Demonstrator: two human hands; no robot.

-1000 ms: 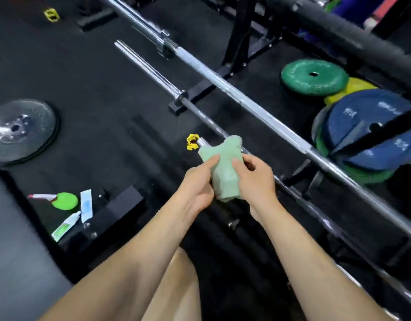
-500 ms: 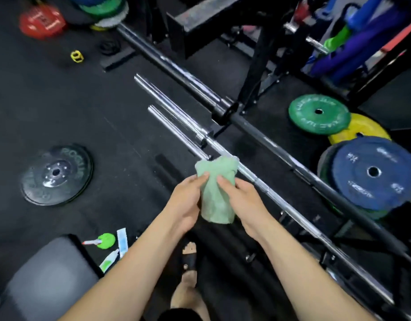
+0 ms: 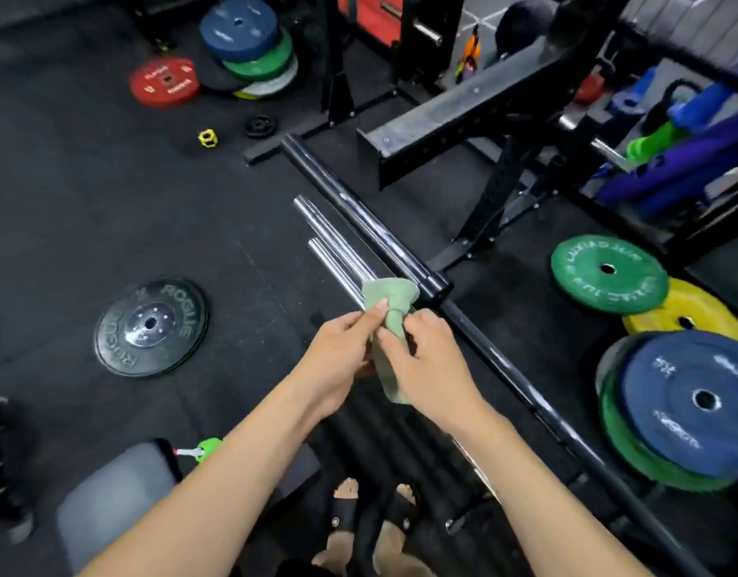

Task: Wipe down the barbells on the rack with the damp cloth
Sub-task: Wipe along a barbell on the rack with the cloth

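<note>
Cloth [image 3: 391, 326] lower half hidden between left hand [image 3: 338, 360] and right hand [image 3: 429, 368]. Chrome bars [image 3: 330, 243] vanish behind cloth and hands; contact with cloth: cannot tell. Black bar [image 3: 400, 251] cut off at bottom right edge. Grey pad [image 3: 113, 493] blurred. Blue plate [image 3: 692, 401] cropped by right edge, lettering unreadable. Feet [image 3: 350, 530] partly cut by bottom edge.

Black rubber floor [image 3: 88, 193], weight plates scattered, grey bench pad [image 3: 109, 493] nearby
</note>
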